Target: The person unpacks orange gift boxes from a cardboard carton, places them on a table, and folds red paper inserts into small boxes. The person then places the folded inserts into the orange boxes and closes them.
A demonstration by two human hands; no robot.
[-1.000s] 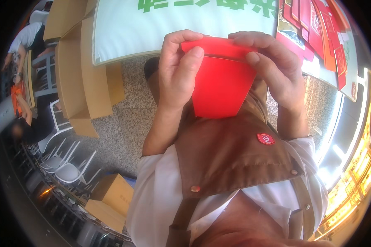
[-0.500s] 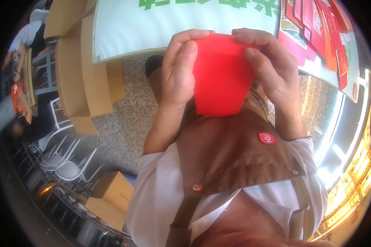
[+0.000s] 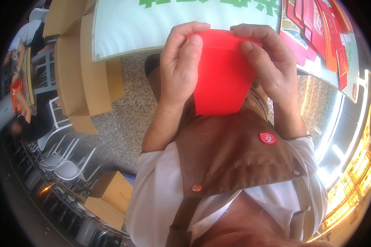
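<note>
Between my two hands is a plain red envelope [image 3: 222, 82], held up in front of my apron. A crease runs across it just below its top edge. My left hand [image 3: 181, 61] grips the upper left corner, thumb on the near face and fingers behind. At the upper right corner my right hand [image 3: 272, 61] pinches it the same way, its thumb lying on the red face. The envelope's lower end hangs free over the brown apron [image 3: 235, 152]. Its back side is hidden.
A white table [image 3: 132, 33] with green lettering stands ahead. Red and pink envelopes [image 3: 317, 33] lie spread on its right part. At left are an open cardboard box [image 3: 72, 70], white chairs [image 3: 68, 169] and other people [image 3: 27, 37]. Another carton [image 3: 113, 191] sits lower left.
Both hands have risen slightly with the envelope. My left thumb has slid up and inward over its near face. The crease near the top shows more plainly.
</note>
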